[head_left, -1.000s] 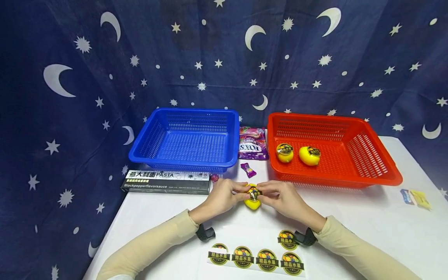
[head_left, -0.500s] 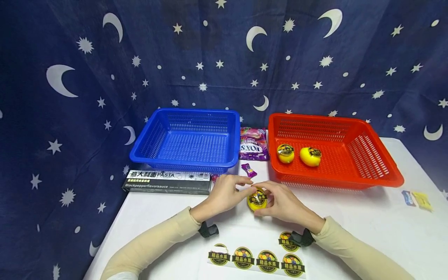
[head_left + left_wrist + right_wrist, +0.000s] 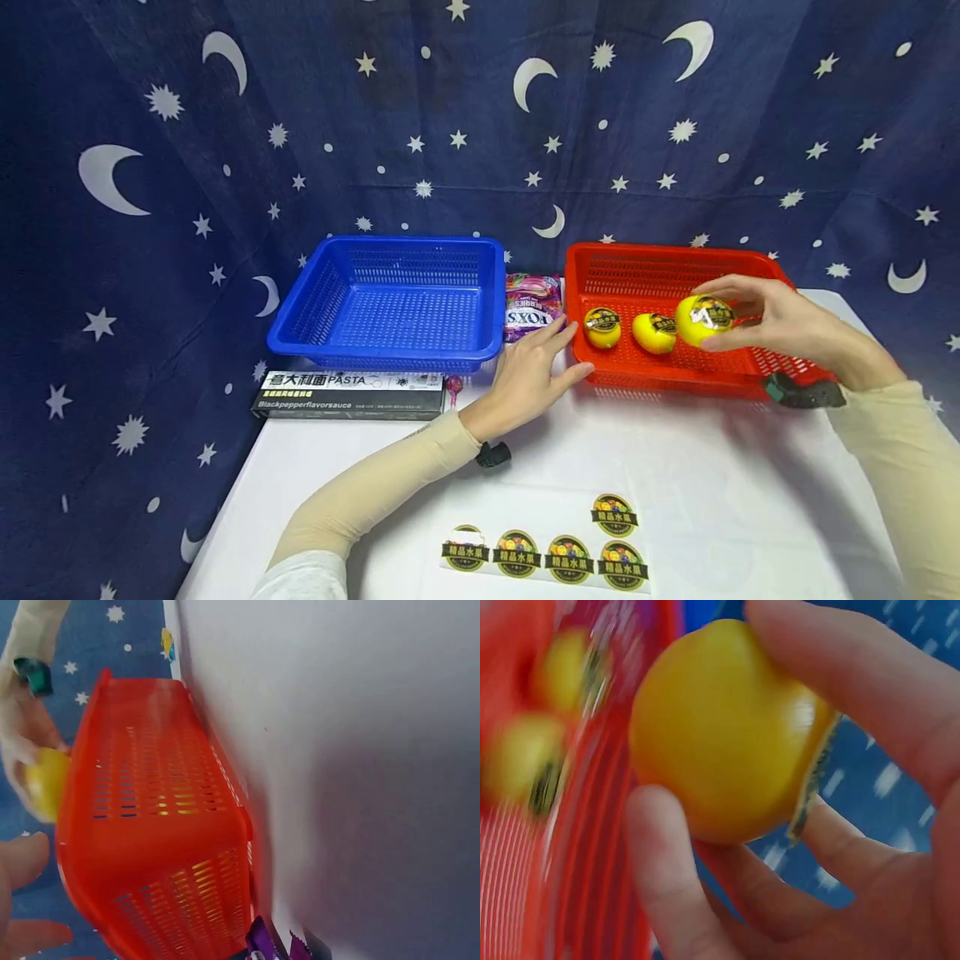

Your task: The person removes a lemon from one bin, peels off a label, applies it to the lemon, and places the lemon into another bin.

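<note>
My right hand (image 3: 791, 325) grips a yellow lemon (image 3: 692, 323) above the red basket (image 3: 675, 383). The right wrist view has the lemon (image 3: 712, 735) pinched between thumb and fingers, a black round sticker standing off its side. Inside the basket, at the left, sit a lemon (image 3: 602, 337) and a second lemon (image 3: 651, 340), each with a black and gold sticker on top. My left hand (image 3: 525, 379) holds nothing; its fingers spread beside the basket's near left corner and overlap the purple candy bag (image 3: 528, 302). The left wrist view catches a few of its fingers (image 3: 22, 859) at the left edge.
A blue basket (image 3: 420, 321) stands at the back left, with a black and white pasta box (image 3: 348, 396) before it. A lollipop (image 3: 453, 385) lies at the box's right end. Several round stickers (image 3: 568, 558) lie on a backing sheet (image 3: 540, 500) near the front.
My right hand has carried the lemon from the table's middle up and right, over the red basket. My left hand has let go of it and moved slightly toward the basket.
</note>
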`<action>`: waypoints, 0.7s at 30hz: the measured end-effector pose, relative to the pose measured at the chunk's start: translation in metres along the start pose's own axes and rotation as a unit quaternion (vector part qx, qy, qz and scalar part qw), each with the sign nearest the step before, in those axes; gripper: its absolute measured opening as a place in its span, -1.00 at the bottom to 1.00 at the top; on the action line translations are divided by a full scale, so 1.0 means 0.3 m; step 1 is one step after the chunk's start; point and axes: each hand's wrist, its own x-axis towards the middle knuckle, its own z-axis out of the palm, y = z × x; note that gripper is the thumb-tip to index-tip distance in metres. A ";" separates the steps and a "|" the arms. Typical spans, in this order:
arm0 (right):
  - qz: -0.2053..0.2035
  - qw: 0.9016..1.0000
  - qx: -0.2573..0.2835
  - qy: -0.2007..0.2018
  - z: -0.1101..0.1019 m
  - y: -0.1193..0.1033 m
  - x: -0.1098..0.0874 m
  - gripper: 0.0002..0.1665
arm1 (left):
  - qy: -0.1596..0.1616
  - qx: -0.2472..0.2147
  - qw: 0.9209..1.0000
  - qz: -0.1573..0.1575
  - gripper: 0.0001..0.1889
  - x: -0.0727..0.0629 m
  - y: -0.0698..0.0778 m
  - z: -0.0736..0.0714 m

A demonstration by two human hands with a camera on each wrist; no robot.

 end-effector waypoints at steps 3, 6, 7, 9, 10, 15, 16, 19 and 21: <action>0.055 0.998 -0.028 -0.031 -0.062 0.111 0.074 -0.21 | -0.007 0.006 1.000 -0.004 -0.40 0.010 -0.006 0.012; 0.087 0.992 -0.063 -0.072 -0.074 0.190 0.126 -0.19 | -0.015 0.015 1.000 -0.005 -0.46 0.009 -0.005 0.013; 0.091 0.990 -0.072 -0.083 -0.071 0.207 0.136 -0.20 | -0.016 0.020 1.000 -0.005 -0.46 0.007 -0.003 0.012; 0.094 0.986 -0.087 -0.106 -0.061 0.234 0.148 -0.22 | -0.015 0.028 0.999 -0.003 -0.47 0.005 0.003 0.010; 0.096 0.984 -0.095 -0.114 -0.054 0.240 0.150 -0.24 | -0.014 0.030 0.999 -0.002 -0.47 0.005 0.005 0.010; 0.091 0.980 -0.105 -0.146 -0.014 0.274 0.160 -0.27 | -0.011 0.029 1.000 -0.002 -0.46 0.005 0.010 0.016; 0.091 0.980 -0.103 -0.147 -0.007 0.278 0.163 -0.26 | -0.012 0.028 1.000 -0.002 -0.46 0.005 0.011 0.016; 0.093 0.980 -0.099 -0.144 0.007 0.289 0.171 -0.25 | -0.012 0.023 1.000 -0.002 -0.46 0.006 0.012 0.016; 0.092 0.981 -0.096 -0.141 0.010 0.294 0.173 -0.25 | -0.013 0.023 1.000 -0.001 -0.46 0.006 0.014 0.016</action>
